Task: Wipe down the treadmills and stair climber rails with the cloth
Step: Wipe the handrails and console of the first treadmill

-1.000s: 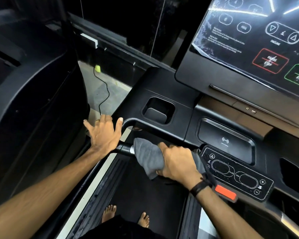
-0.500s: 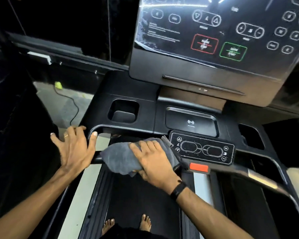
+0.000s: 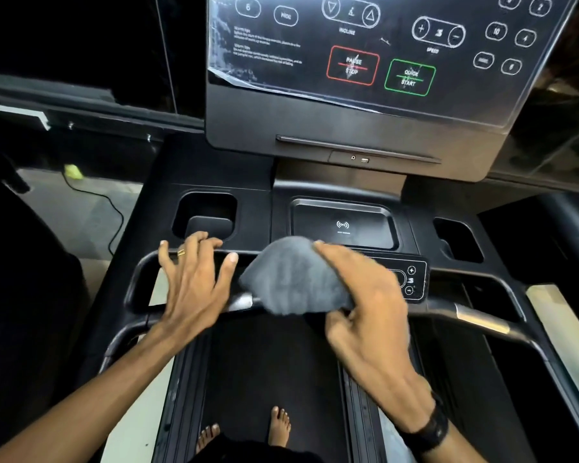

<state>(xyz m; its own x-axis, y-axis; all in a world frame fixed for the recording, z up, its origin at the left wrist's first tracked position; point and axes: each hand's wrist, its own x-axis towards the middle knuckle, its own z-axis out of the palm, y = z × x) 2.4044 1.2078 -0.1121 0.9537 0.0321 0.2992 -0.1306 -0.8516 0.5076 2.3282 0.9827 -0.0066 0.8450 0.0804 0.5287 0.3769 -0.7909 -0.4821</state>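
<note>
The right hand (image 3: 365, 309) grips the bunched grey microfibre cloth (image 3: 291, 279), fingers curled over its right side and thumb tucked beneath, and holds it on the black horizontal front handlebar (image 3: 475, 315) of the treadmill. The cloth covers the bar's middle and the left part of the small black handlebar keypad (image 3: 415, 279). The left hand (image 3: 194, 282) lies flat with fingers spread and straight, holding nothing; it rests across the same bar just left of the cloth (a gold ring shows on one finger). Beyond the hands lie a square recessed cup holder (image 3: 204, 212) and a flat wireless charging pad (image 3: 343, 225). Above stands the glossy black touch console (image 3: 365, 61), marked PAUSE/STOP and QUICK START. Below, bare feet (image 3: 278, 426) stand on the dark running belt (image 3: 268, 362).
</note>
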